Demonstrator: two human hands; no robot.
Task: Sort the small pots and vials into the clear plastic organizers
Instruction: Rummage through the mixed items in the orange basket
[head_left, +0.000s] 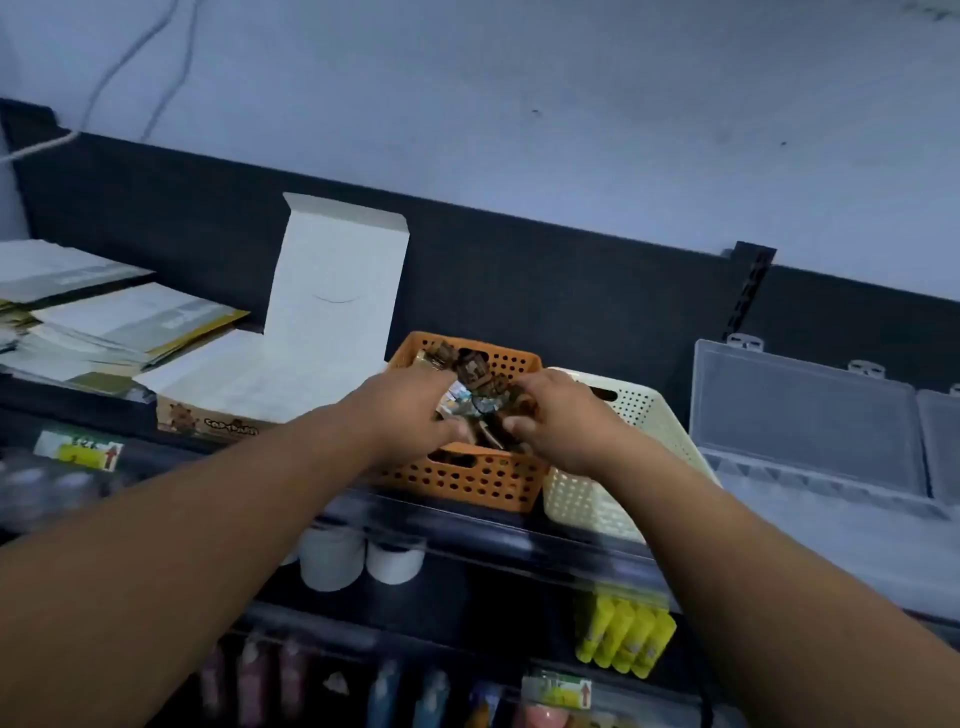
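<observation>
An orange perforated basket (467, 480) stands on the top shelf, holding several small brown-capped vials (475, 382) and little packets. Both of my hands reach into it from above. My left hand (400, 415) curls its fingers around items at the basket's left side. My right hand (561, 421) does the same at the right side, over the seam with a cream perforated basket (592, 499). What exactly each hand grips is hidden by the fingers. A clear plastic organizer (800, 415) stands open at the right, its lid leaning back.
An open white carton (291, 358) sits left of the orange basket, with stacked papers (104, 322) beyond it. A dark back panel (519, 270) bounds the shelf. Lower shelves hold white pots (332, 564), yellow tubes (623, 639) and coloured bottles.
</observation>
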